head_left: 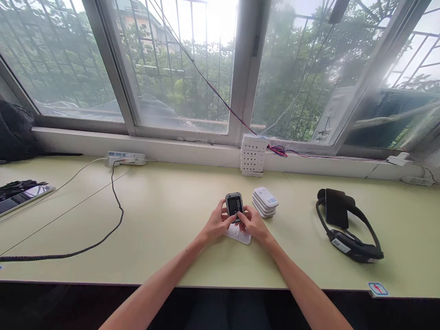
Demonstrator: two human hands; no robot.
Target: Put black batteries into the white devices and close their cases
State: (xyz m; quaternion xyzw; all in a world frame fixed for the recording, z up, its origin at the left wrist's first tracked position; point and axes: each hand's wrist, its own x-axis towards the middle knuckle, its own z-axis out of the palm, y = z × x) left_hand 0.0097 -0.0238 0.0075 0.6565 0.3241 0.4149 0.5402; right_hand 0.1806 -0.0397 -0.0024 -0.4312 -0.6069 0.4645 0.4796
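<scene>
- At the middle of the pale green table [165,220], a small open-backed device [235,201] is held just above the surface, its dark battery showing "3000".
- Left hand [216,222]: fingers closed around the device's left side, thumb on its lower part.
- Right hand [255,223]: fingers curled at the device's right side, thumb pressed on the battery.
- Beneath the hands, a white cover [244,238] lies flat, partly hidden.
- Just beside the right hand, a stack of white devices [265,198].
- Farther right, a black headset [354,247] with a dark phone [337,210] against it.
</scene>
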